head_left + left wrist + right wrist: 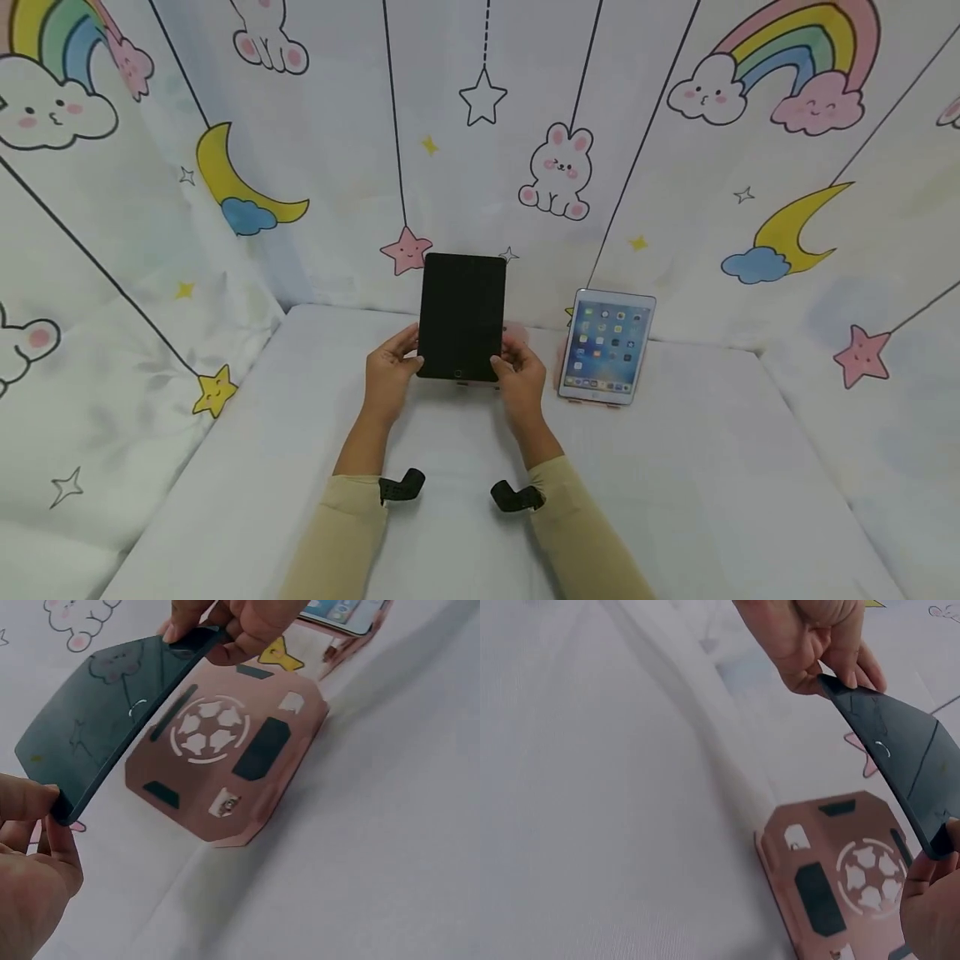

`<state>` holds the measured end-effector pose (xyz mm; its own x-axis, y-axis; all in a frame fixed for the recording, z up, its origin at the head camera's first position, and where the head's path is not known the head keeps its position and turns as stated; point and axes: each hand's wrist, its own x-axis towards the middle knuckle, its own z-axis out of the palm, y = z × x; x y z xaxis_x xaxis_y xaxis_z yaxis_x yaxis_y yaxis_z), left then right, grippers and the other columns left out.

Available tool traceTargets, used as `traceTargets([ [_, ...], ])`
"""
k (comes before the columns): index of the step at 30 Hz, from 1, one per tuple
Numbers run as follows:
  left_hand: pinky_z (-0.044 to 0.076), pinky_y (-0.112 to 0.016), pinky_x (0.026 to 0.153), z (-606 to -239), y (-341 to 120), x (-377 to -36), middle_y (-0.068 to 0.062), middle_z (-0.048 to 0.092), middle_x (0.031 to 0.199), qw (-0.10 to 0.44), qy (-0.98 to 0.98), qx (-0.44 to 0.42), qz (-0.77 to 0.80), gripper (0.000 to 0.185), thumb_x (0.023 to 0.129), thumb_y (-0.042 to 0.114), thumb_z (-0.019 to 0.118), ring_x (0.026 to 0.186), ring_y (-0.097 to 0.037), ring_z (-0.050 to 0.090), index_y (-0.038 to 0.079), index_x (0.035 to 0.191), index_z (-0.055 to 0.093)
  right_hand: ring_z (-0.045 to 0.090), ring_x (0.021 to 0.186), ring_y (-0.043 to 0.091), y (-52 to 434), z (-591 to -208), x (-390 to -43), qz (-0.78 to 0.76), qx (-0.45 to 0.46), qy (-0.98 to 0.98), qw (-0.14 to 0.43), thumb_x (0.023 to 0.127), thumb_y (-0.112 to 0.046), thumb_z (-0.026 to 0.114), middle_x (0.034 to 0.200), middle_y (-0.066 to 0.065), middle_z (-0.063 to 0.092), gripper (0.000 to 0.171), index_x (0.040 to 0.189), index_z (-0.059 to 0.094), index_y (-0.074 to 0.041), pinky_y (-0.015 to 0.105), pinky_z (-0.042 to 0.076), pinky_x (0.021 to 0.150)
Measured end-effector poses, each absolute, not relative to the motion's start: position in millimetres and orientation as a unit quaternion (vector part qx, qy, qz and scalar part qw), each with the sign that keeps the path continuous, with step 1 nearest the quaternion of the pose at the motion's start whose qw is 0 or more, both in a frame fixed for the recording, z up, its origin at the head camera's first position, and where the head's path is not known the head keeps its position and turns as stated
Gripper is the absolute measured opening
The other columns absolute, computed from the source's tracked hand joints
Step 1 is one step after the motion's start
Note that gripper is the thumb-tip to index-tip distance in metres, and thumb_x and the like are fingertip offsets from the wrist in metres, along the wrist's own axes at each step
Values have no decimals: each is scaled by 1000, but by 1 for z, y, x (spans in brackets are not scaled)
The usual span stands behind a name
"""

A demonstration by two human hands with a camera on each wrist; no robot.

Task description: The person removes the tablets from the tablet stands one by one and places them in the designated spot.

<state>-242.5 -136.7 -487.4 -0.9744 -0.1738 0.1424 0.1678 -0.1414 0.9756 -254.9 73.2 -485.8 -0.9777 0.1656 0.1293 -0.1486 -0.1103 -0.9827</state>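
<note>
My left hand (387, 373) and right hand (522, 377) pinch the lower side edges of a black tablet (462, 317), thumbs at the front. Its screen is dark, with a round home button at the bottom. In the left wrist view the tablet (97, 712) is tilted, apart from a rose-coloured tablet stand (202, 735) behind it. Football-shaped cutouts and dark pads mark the stand's plate; in the right wrist view the stand (817, 847) is partly cut off by the frame. The head view mostly hides this stand behind the tablet.
To the right, a white tablet (607, 346) showing app icons leans upright on a similar rose-coloured stand. A white cloth covers the table (675, 483). Behind hangs a curtain (337, 125) printed with rabbits, moons and stars. Black cameras sit at both sleeve cuffs.
</note>
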Motion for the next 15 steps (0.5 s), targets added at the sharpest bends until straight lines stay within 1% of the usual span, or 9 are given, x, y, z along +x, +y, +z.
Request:
traceTargets([
  [3, 53, -13, 86, -481, -145, -237, -15, 62, 144, 119, -633, 22, -764, 56, 92, -15, 59, 118, -10, 59, 6, 144, 58, 57, 97, 15, 63, -485, -253, 756, -4, -648, 94, 93, 5, 68, 109, 8, 64, 34, 126, 68, -2, 13, 52, 79],
  [6, 53, -14, 86, -476, -155, -232, -14, 62, 143, 121, -622, 40, -773, 58, 91, -16, 59, 116, -9, 60, 5, 145, 56, 58, 97, 14, 52, -485, -250, 765, -6, -638, 83, 91, 6, 69, 109, 8, 64, 34, 124, 69, -2, 13, 53, 78],
  [10, 54, -13, 88, -473, -171, -225, -9, 65, 141, 121, -620, 67, -772, 59, 91, -17, 59, 116, -7, 61, 6, 145, 56, 60, 99, 15, 35, -484, -244, 770, -18, -635, 61, 90, 6, 71, 111, 9, 64, 37, 126, 68, -2, 14, 55, 79],
  [15, 54, -13, 88, -469, -195, -215, -4, 69, 135, 115, -640, 98, -754, 55, 92, -16, 59, 115, -5, 62, 3, 143, 57, 60, 99, 14, 12, -487, -240, 762, -26, -646, 32, 90, 2, 73, 110, 8, 64, 36, 125, 69, -2, 14, 54, 78],
])
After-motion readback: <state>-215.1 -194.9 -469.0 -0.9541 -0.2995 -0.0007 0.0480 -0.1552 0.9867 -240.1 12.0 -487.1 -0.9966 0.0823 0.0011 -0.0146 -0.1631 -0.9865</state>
